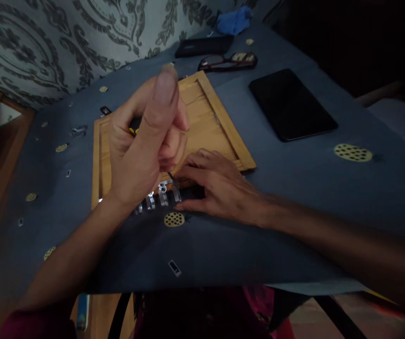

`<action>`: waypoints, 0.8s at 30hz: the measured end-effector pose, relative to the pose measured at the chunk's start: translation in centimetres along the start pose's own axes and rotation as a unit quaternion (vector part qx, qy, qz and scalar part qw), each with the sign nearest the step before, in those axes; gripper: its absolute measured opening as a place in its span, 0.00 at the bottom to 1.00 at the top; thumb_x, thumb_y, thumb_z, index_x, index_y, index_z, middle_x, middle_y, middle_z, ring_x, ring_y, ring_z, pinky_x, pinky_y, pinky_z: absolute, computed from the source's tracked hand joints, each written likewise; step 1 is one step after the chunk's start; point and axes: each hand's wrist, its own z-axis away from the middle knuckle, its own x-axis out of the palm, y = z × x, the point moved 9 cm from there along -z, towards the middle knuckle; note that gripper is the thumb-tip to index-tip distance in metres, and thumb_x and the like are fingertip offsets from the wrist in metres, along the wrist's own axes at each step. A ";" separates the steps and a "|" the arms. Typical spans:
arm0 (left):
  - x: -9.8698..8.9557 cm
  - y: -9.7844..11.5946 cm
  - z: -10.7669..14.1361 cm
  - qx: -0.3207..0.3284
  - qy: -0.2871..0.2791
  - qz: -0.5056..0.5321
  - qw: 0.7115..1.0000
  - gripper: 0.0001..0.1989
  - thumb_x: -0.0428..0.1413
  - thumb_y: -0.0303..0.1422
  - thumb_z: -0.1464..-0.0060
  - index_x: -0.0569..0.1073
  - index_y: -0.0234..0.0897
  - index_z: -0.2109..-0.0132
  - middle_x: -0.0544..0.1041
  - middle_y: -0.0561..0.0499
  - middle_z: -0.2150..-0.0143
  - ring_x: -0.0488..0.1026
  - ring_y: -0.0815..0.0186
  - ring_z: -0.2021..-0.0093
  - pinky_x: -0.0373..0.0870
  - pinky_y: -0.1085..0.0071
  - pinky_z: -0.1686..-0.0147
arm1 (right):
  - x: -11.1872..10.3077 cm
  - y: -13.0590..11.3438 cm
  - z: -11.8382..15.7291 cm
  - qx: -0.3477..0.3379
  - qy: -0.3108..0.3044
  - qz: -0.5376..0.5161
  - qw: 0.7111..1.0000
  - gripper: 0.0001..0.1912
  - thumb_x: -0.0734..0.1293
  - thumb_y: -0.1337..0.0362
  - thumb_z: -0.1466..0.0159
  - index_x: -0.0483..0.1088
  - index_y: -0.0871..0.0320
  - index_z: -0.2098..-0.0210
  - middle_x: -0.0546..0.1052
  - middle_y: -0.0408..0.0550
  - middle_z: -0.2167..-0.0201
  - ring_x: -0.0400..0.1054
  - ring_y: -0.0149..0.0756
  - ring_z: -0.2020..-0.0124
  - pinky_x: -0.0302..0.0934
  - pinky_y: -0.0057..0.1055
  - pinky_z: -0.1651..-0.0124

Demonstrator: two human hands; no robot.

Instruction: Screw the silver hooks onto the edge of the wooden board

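In the head view, the wooden panel (216,120) lies at the centre of the frame, on the dark tablecloth (294,263). Along its lower edge, metal hooks (163,194) stand in a row.

The left hand (149,127), left of centre, is curled into a fist with the thumb raised. It grips a black-and-yellow handle (133,132), probably a screwdriver's. The right hand (220,188), right of it, places thumb and index finger around the rightmost hook; whether it really pinches the hook, I cannot tell.

I judge that the step in hand is fastening or loosening this hook. The next move calls for a straight tool and a steady hook.

The panel's raised rim encloses a shallow recess, partly hidden by the hands. At the left edge, a wooden cabinet (24,125) has a hollow; its contents are too dark to identify.
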 end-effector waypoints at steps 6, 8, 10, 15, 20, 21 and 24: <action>0.8 -0.4 -0.1 -0.011 -0.059 0.024 0.998 0.22 0.57 0.44 0.39 0.67 0.36 0.77 0.50 0.61 0.87 0.47 0.78 0.90 0.44 0.76 0.91 | 0.0 0.0 0.0 0.003 -0.006 -0.009 1.000 0.27 0.72 0.45 0.42 0.75 0.62 0.56 0.75 0.54 0.59 0.66 0.45 0.58 0.58 0.40 0.55; 0.7 0.0 0.1 0.000 -0.067 0.026 0.997 0.22 0.57 0.45 0.40 0.69 0.36 0.77 0.50 0.61 0.87 0.46 0.78 0.90 0.44 0.76 0.90 | 0.0 0.1 0.0 0.006 -0.007 -0.012 1.000 0.27 0.72 0.44 0.42 0.75 0.61 0.56 0.75 0.53 0.59 0.66 0.45 0.58 0.58 0.40 0.56; 0.3 0.9 0.3 0.015 -0.056 0.033 0.998 0.22 0.53 0.43 0.36 0.70 0.35 0.76 0.49 0.61 0.87 0.45 0.78 0.89 0.46 0.77 0.89 | -0.1 0.1 0.0 0.006 0.000 -0.010 1.000 0.27 0.73 0.45 0.43 0.75 0.61 0.56 0.75 0.52 0.61 0.66 0.44 0.59 0.58 0.39 0.57; -2.8 3.1 0.5 -0.001 0.089 0.061 0.994 0.31 0.28 0.31 0.29 0.69 0.33 0.73 0.50 0.58 0.82 0.45 0.77 0.86 0.50 0.80 0.87 | 0.1 0.2 0.0 0.012 -0.009 -0.014 1.000 0.26 0.74 0.46 0.43 0.76 0.60 0.56 0.75 0.51 0.61 0.66 0.43 0.58 0.57 0.39 0.56; -2.4 3.5 1.1 -0.028 0.109 0.131 0.985 0.34 0.28 0.36 0.30 0.63 0.36 0.81 0.46 0.57 0.85 0.47 0.76 0.89 0.48 0.76 0.89 | 0.0 0.2 0.0 0.014 -0.009 -0.012 1.000 0.26 0.73 0.45 0.42 0.76 0.61 0.57 0.74 0.51 0.63 0.65 0.42 0.60 0.56 0.37 0.58; -2.4 3.5 1.3 -0.031 0.118 0.072 0.990 0.36 0.26 0.33 0.30 0.64 0.35 0.82 0.49 0.57 0.86 0.46 0.76 0.89 0.48 0.76 0.90 | 0.0 0.2 0.0 0.014 -0.007 -0.011 1.000 0.26 0.73 0.44 0.43 0.76 0.60 0.57 0.74 0.50 0.63 0.65 0.42 0.60 0.56 0.37 0.59; -2.7 3.8 1.7 0.002 0.139 -0.006 0.990 0.35 0.29 0.29 0.30 0.67 0.33 0.81 0.53 0.57 0.87 0.46 0.77 0.89 0.46 0.76 0.90 | 0.0 0.2 0.1 0.013 -0.003 -0.008 1.000 0.26 0.73 0.44 0.43 0.75 0.60 0.56 0.73 0.50 0.63 0.64 0.42 0.60 0.55 0.36 0.59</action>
